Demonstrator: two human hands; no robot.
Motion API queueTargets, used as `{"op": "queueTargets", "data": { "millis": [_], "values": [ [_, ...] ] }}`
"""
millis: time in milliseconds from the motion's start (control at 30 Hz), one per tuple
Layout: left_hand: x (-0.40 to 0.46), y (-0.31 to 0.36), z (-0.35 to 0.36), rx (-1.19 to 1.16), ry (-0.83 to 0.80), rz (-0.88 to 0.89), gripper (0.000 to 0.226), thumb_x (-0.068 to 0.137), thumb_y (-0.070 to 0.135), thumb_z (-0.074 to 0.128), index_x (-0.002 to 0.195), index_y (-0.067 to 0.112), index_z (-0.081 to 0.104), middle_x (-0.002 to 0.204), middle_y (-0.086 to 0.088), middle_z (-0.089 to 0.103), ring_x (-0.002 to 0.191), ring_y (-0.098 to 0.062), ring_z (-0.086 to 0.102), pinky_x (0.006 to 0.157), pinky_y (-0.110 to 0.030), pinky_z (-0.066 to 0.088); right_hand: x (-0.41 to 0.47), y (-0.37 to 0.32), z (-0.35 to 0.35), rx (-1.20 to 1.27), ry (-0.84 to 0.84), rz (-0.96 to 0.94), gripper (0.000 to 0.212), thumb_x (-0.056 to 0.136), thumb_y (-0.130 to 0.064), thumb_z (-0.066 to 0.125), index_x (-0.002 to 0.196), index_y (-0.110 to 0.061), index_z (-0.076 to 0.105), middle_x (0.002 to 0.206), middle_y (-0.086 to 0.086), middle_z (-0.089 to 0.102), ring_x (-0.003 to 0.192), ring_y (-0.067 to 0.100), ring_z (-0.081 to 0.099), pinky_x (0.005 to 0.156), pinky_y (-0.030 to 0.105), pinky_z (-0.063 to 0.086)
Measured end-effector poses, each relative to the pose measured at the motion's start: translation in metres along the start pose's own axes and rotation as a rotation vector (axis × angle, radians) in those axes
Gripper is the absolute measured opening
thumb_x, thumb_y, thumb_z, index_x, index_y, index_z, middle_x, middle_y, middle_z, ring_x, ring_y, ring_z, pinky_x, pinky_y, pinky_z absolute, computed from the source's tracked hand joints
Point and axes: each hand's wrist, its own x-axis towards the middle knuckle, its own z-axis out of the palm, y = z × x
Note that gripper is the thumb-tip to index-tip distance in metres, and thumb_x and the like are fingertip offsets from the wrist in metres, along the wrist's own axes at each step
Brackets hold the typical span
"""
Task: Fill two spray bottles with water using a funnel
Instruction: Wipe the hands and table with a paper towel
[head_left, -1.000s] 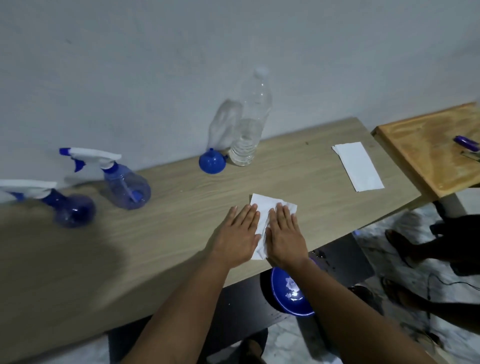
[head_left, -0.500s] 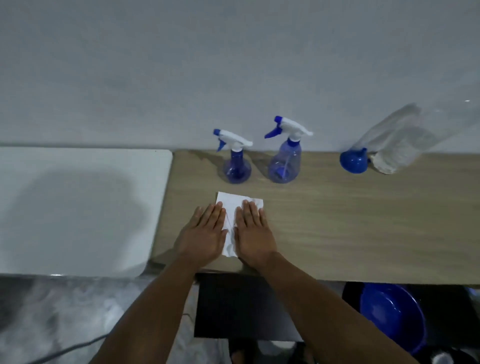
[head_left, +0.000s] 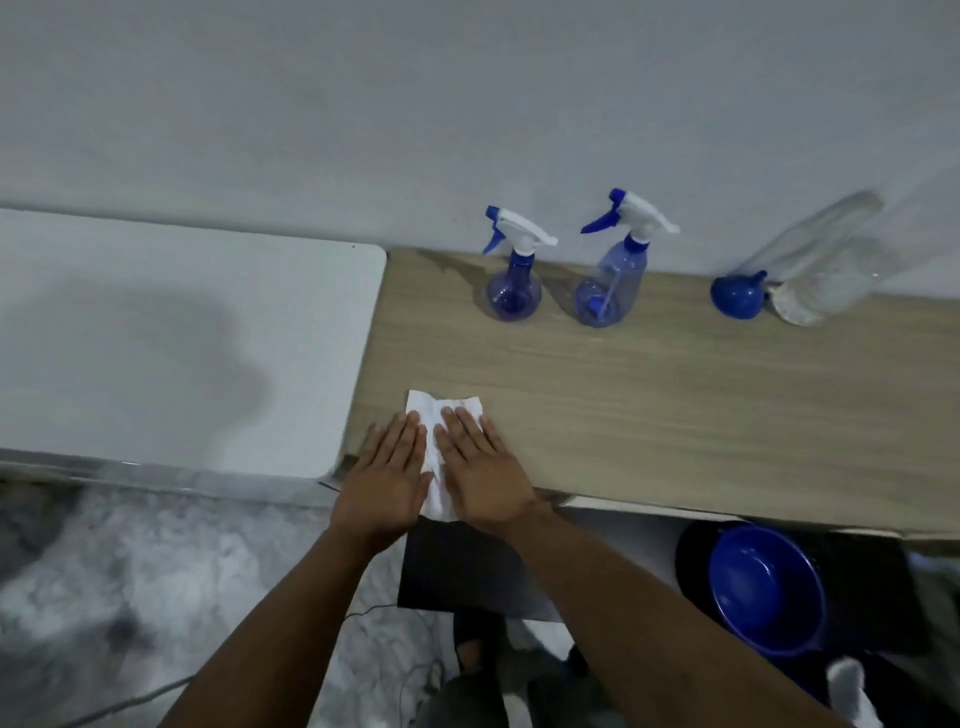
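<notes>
Two blue spray bottles with white trigger heads stand near the wall on the wooden table (head_left: 675, 405): a small round one (head_left: 513, 291) and a taller one (head_left: 609, 291) to its right. Further right a blue funnel (head_left: 736, 295) lies beside a clear water bottle (head_left: 815, 270), which looks blurred. My left hand (head_left: 387, 475) and my right hand (head_left: 480, 467) lie flat, side by side, pressing a white paper towel (head_left: 435, 415) at the table's front left corner. Both hands are well in front of the bottles.
A white table (head_left: 182, 338) adjoins the wooden one on the left. Below the front edge on the right sits a blue basin (head_left: 766, 587) on a dark surface. Marbled floor shows beneath my arms.
Both hands have slid the paper towel leftward along the table to its left corner. The view has swung left with them, so the bottles now sit to the right.
</notes>
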Motion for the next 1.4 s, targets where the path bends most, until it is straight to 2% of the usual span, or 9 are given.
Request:
{"op": "queueTargets", "data": {
  "millis": [133, 267, 433, 533, 633, 733, 900, 1200, 1400],
  "values": [
    [0.024, 0.048, -0.005, 0.031, -0.034, 0.154, 0.061, 0.103, 0.04, 0.025, 0.148, 0.0, 0.037, 0.157, -0.019, 0.031, 0.148, -0.03, 0.026, 0.121, -0.051, 0.019, -0.056, 0.041, 0.001, 0.05, 0.093, 0.11, 0.057, 0.105, -0.027, 0.047, 0.157, -0.004, 0.045, 0.168, 0.019, 0.034, 0.158, 0.034, 0.031, 0.128, 0.053, 0.025],
    [0.065, 0.119, -0.012, 0.015, -0.075, 0.295, 0.063, 0.1, 0.04, 0.022, 0.143, 0.002, 0.048, 0.152, -0.018, 0.041, 0.142, -0.029, 0.039, 0.118, -0.05, 0.029, -0.123, 0.098, 0.0, 0.118, 0.12, 0.3, 0.056, 0.107, -0.031, 0.042, 0.156, -0.004, 0.047, 0.166, 0.019, 0.037, 0.156, 0.035, 0.034, 0.125, 0.055, 0.033],
    [0.115, 0.251, -0.012, 0.002, -0.074, 0.487, 0.065, 0.099, 0.041, 0.018, 0.145, 0.003, 0.045, 0.154, -0.018, 0.036, 0.144, -0.03, 0.036, 0.119, -0.047, 0.015, -0.231, 0.175, -0.002, 0.161, 0.157, 0.548, 0.057, 0.111, -0.035, 0.03, 0.16, -0.007, 0.041, 0.17, 0.015, 0.031, 0.16, 0.031, 0.022, 0.128, 0.054, 0.026],
    [0.138, 0.341, -0.016, -0.02, -0.075, 0.55, 0.07, 0.098, 0.043, 0.01, 0.153, 0.004, 0.029, 0.161, -0.018, 0.019, 0.15, -0.031, 0.02, 0.124, -0.048, 0.003, -0.301, 0.232, -0.006, 0.146, 0.157, 0.698, 0.061, 0.111, -0.038, 0.023, 0.163, -0.01, 0.035, 0.173, 0.011, 0.021, 0.162, 0.029, 0.014, 0.13, 0.05, 0.015],
    [0.161, 0.421, -0.02, -0.028, -0.096, 0.556, 0.065, 0.104, 0.044, 0.013, 0.157, 0.007, 0.01, 0.164, -0.016, 0.001, 0.152, -0.032, 0.003, 0.123, -0.048, -0.003, -0.356, 0.291, -0.013, 0.12, 0.132, 0.761, 0.062, 0.11, -0.041, 0.021, 0.163, -0.013, 0.037, 0.173, 0.009, 0.021, 0.161, 0.029, 0.017, 0.129, 0.055, 0.02],
    [0.195, 0.478, -0.026, -0.039, -0.109, 0.511, 0.063, 0.106, 0.043, 0.014, 0.157, 0.008, 0.003, 0.165, -0.013, -0.004, 0.153, -0.027, -0.004, 0.123, -0.048, -0.002, -0.381, 0.346, -0.028, 0.136, 0.103, 0.765, 0.065, 0.109, -0.042, 0.016, 0.163, -0.012, 0.035, 0.173, 0.009, 0.019, 0.162, 0.026, 0.013, 0.13, 0.056, 0.02],
    [0.261, 0.508, -0.024, -0.018, -0.111, 0.393, 0.063, 0.104, 0.042, 0.012, 0.157, 0.008, 0.008, 0.165, -0.009, 0.004, 0.153, -0.021, 0.001, 0.123, -0.048, 0.004, -0.359, 0.424, -0.053, 0.175, 0.067, 0.696, 0.079, 0.101, -0.047, -0.002, 0.168, -0.012, 0.018, 0.176, 0.01, 0.004, 0.164, 0.025, -0.001, 0.132, 0.051, 0.006],
    [0.356, 0.521, -0.027, 0.005, -0.086, 0.15, 0.063, 0.104, 0.042, 0.013, 0.157, 0.007, 0.013, 0.165, -0.01, 0.012, 0.153, -0.023, 0.01, 0.122, -0.048, 0.01, -0.281, 0.517, -0.078, 0.129, 0.067, 0.602, 0.082, 0.095, -0.045, 0.002, 0.167, -0.006, 0.014, 0.176, 0.018, 0.005, 0.164, 0.032, 0.002, 0.131, 0.055, 0.003],
    [0.376, 0.518, -0.031, 0.003, -0.124, 0.116, 0.063, 0.104, 0.043, 0.011, 0.158, 0.009, 0.009, 0.166, -0.009, 0.004, 0.153, -0.022, 0.002, 0.122, -0.049, 0.007, -0.258, 0.529, -0.093, 0.067, -0.041, 0.608, 0.078, 0.106, -0.04, 0.038, 0.168, -0.006, 0.003, 0.176, 0.018, -0.007, 0.164, 0.032, -0.006, 0.13, 0.055, 0.004]
  ]
}}
